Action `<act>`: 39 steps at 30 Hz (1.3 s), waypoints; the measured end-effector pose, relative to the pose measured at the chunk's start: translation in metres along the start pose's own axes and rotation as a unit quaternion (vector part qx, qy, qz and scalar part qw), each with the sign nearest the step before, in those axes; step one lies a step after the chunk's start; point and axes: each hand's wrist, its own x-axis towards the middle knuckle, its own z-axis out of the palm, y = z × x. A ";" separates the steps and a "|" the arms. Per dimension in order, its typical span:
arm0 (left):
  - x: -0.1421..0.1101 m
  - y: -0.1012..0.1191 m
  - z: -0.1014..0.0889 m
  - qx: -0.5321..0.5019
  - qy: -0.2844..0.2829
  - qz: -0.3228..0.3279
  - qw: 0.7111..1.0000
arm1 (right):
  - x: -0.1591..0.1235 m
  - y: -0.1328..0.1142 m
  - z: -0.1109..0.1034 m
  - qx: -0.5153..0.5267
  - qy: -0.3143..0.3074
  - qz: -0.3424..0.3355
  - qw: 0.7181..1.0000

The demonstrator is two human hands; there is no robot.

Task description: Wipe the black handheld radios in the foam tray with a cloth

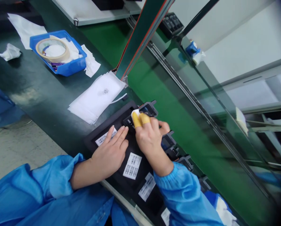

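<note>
A black tray (117,124) lies along the bench edge with barcode labels (132,165) on it and small black devices with dark screens (148,109) along its far side. My left hand (111,150) lies flat on the tray, fingers stretched out and together, holding nothing. My right hand (150,136) wears yellow finger cots on two fingers and presses a small white wipe (135,112) against the top device.
A stack of white wipes (96,96) lies beyond the tray. A blue bin (71,67) holds a roll of tape (52,49). Crumpled paper (10,52) sits at far left. A green conveyor belt (178,125) runs on the right beside a metal rail.
</note>
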 end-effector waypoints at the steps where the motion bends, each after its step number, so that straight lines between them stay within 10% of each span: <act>1: 0.001 0.000 0.000 0.000 0.000 -0.001 1.000 | 0.006 0.008 0.001 -0.006 -0.002 0.030 1.000; 7: 0.001 0.000 -0.002 0.006 -0.004 0.002 1.000 | 0.006 0.035 -0.003 -0.038 0.009 0.120 0.992; 16: 0.002 0.000 -0.002 0.004 -0.004 -0.004 1.000 | -0.027 -0.019 -0.009 0.008 0.030 0.015 0.999; 24: 0.000 0.000 -0.004 0.006 -0.009 -0.013 1.000 | 0.005 0.022 0.006 -0.004 0.033 0.121 0.992; 28: 0.000 0.001 -0.006 0.006 0.004 -0.014 1.000 | -0.006 -0.002 0.006 0.058 -0.007 0.060 0.997; 33: -0.004 -0.005 -0.015 -0.034 0.045 -0.006 0.998 | -0.030 -0.016 -0.029 0.095 0.000 0.056 0.994; 39: -0.002 -0.031 -0.041 -0.083 0.150 -0.035 0.985 | -0.134 0.066 -0.094 -0.028 0.002 0.266 0.964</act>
